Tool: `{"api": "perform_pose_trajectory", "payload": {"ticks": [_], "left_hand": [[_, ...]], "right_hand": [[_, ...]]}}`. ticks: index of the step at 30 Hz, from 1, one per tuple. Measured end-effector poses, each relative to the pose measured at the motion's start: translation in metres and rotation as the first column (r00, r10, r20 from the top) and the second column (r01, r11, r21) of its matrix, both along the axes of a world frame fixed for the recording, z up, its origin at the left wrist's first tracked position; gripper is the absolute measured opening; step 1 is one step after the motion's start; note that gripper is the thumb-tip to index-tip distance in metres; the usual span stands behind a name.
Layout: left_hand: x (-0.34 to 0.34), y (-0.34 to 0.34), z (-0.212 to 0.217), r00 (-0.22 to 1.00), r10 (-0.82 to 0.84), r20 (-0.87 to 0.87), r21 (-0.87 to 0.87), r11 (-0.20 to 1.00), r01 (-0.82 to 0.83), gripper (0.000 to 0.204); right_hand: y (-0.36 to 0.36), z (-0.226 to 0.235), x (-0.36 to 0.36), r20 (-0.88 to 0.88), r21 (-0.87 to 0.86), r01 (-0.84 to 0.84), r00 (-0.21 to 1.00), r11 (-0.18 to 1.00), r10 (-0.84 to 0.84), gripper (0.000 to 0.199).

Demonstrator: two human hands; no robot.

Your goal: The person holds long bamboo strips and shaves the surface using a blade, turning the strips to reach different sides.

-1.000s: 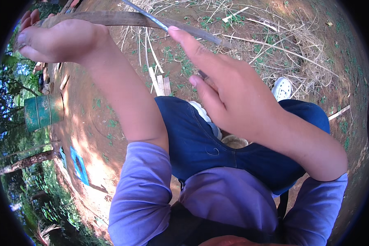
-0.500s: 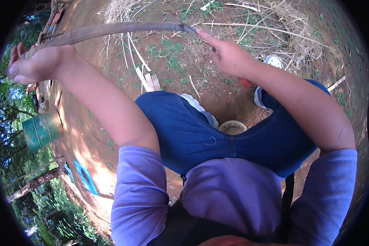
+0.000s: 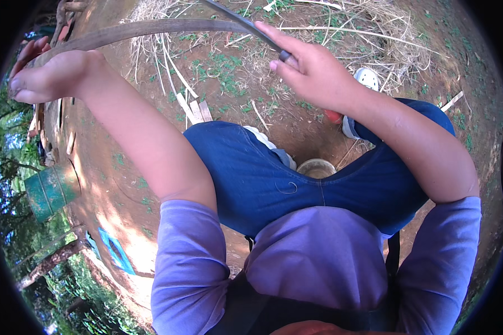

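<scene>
A long, flat greyish-brown wooden strip (image 3: 151,28), perhaps bamboo, spans the upper left and looks curved in this view. Its left end lies in my left hand (image 3: 56,75), palm up and fingers curled about it. My right hand (image 3: 318,72) grips a knife (image 3: 237,19) with a long dark blade, the forefinger stretched along it. The blade slants up to the left and crosses the right end of the strip; whether they touch I cannot tell. The knife's handle is mostly hidden in my fist, and its tip runs out at the top edge.
Pale shavings and thin strips (image 3: 374,39) litter the ground ahead. Short wooden pieces (image 3: 198,110) lie by my left knee. A round container (image 3: 317,167) sits between my legs, a white shoe (image 3: 367,78) beyond. At left are a green drum (image 3: 50,192) and a blue object (image 3: 116,251).
The knife has swung up, so more of its blade shows above the strip. My right hand has turned a little. The left hand still holds the strip, slightly higher in view.
</scene>
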State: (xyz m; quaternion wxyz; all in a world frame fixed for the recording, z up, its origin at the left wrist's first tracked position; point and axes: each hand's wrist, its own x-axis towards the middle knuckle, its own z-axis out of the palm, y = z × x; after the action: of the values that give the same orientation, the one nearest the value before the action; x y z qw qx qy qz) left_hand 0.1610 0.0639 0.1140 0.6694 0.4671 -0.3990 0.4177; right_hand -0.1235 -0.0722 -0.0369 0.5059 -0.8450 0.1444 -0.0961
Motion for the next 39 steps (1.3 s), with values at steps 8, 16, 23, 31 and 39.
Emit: {"api": "perform_pose_trajectory", "payload": {"ticks": [8,16,23,31,39], "left_hand": [[0.004,0.012,0.004,0.99,-0.013,0.138,0.103,0.995,-0.002,0.041],[-0.003,0.002,-0.004,0.986,-0.163,0.041,0.034,0.986,0.161,0.04],[0.0,0.016,0.005,0.973,-0.227,-0.03,0.018,0.974,0.227,0.034],[0.012,0.021,0.007,0.974,-0.226,0.011,0.069,0.972,0.225,0.031],[0.022,0.014,0.007,0.952,-0.303,-0.041,0.022,0.952,0.304,0.035]], "right_hand": [[-0.001,-0.014,0.022,-0.079,-0.105,-0.112,0.991,0.988,0.104,0.071],[-0.098,-0.108,-0.001,-0.716,-0.149,-0.175,0.698,0.973,0.016,0.068],[-0.02,-0.001,0.009,-0.218,-0.125,0.02,0.975,0.992,-0.047,0.068],[0.014,0.004,0.006,0.04,-0.148,-0.129,0.99,0.981,0.136,0.072],[-0.117,-0.145,-0.027,-0.896,-0.265,-0.532,0.443,0.805,-0.002,0.065]]}}
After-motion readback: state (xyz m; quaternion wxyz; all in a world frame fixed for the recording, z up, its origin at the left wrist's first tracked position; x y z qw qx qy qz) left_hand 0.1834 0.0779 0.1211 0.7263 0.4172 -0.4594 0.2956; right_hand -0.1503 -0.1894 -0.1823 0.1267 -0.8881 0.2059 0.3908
